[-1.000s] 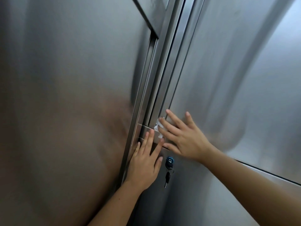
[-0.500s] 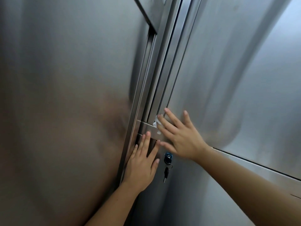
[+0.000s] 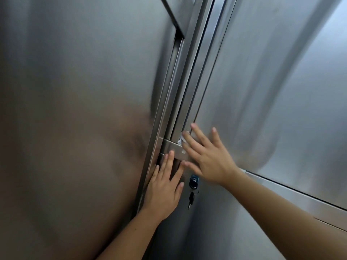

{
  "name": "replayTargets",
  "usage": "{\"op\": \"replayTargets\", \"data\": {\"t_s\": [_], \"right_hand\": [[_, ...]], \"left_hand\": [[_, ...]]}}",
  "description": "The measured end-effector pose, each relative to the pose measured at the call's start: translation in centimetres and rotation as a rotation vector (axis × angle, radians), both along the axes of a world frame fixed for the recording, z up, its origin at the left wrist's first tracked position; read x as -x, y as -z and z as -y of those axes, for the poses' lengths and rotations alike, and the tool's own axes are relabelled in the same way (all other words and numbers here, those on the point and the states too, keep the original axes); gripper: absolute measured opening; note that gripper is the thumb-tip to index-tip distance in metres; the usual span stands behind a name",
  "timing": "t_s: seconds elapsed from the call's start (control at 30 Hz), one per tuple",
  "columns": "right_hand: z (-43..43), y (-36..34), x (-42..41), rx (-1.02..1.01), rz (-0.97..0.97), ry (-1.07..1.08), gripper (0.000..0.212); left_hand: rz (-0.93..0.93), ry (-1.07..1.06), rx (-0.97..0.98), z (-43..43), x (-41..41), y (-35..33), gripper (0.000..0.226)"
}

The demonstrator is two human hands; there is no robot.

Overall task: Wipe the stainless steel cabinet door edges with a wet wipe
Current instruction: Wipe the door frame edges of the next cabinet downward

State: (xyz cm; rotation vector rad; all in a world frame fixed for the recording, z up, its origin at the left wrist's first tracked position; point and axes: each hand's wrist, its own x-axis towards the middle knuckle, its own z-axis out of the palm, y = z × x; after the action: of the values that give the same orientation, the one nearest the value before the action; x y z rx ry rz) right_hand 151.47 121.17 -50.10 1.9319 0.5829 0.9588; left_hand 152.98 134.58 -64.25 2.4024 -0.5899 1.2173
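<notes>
Your right hand (image 3: 208,158) spread flat, straight fingers (image 3: 190,145) pressing the wet wipe (image 3: 181,140) onto the cabinet door edge (image 3: 187,107), your left hand (image 3: 165,186) flat on the steel just below, keys (image 3: 193,182) beside it.

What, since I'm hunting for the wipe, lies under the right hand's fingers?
A crumpled white wet wipe peeks out under the right hand, pressed on the door edge. Most of it is covered.

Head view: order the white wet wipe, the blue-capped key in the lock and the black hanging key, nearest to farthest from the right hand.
1. White wet wipe: under the right hand's fingers.
2. Blue-capped key: just below it.
3. Black hanging key: lowest.
</notes>
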Motion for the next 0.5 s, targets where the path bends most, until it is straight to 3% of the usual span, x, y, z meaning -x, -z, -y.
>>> {"op": "replayTargets", "data": {"t_s": [0.17, 0.5], "right_hand": [[-0.1, -1.3, -0.1, 0.065, -0.014, 0.011, 0.058], [-0.2, -12.2, -0.6, -0.027, 0.088, -0.004, 0.060]], "left_hand": [[0.005, -0.036, 0.040, 0.8, 0.3, -0.4, 0.055], [0.151, -0.035, 0.163, 1.6, -1.5, -8.3, 0.056]]}}
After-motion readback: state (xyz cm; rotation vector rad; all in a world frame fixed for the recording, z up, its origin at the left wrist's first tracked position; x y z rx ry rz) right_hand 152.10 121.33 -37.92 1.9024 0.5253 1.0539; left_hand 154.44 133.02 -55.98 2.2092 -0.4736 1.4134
